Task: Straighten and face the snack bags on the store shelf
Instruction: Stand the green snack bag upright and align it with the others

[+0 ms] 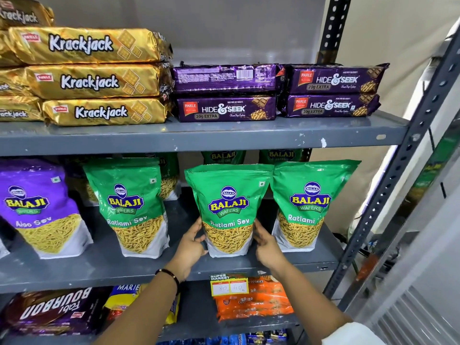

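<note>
A green Ratlami Sev bag (227, 195) stands upright, front facing out, near the front of the middle shelf (99, 270). My left hand (190, 247) grips its lower left side and my right hand (267, 245) grips its lower right side. Another green Ratlami Sev bag (308, 200) stands just to its right, touching at the top. A third green bag (129, 202) stands to the left, turned slightly. A purple Aloo Sev bag (37, 205) is at far left. More green bags (281, 155) stand behind, mostly hidden.
The upper shelf holds stacked gold Krackjack packs (94, 80) and purple Hide & Seek packs (331, 90). Below are Bourbon packs (49, 310), orange cookie packs (251, 300) and a yellow price tag (230, 286). A slotted metal upright (388, 190) bounds the right side.
</note>
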Demonstrator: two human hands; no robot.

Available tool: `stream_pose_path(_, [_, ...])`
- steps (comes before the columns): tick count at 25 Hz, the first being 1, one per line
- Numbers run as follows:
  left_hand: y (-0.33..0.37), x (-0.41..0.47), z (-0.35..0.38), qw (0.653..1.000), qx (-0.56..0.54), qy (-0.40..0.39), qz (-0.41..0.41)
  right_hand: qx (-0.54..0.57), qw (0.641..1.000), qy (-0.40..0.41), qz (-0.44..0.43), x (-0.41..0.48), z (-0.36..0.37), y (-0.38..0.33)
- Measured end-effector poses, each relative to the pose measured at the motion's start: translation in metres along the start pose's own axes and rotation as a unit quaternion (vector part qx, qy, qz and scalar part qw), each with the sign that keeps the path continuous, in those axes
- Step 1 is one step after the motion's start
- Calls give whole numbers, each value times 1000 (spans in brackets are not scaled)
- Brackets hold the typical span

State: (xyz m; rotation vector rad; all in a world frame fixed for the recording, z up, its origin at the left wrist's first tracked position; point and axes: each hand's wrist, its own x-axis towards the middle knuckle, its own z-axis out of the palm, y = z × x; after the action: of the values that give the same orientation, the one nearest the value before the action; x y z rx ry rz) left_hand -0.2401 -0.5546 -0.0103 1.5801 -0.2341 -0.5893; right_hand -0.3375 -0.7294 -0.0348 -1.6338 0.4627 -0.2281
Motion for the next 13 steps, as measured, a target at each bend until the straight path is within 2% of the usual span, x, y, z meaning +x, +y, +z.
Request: stream_pose_path(13, [0,-8,6,1000,23,5,17,-19,999,-33,-3,-9,-7,-7])
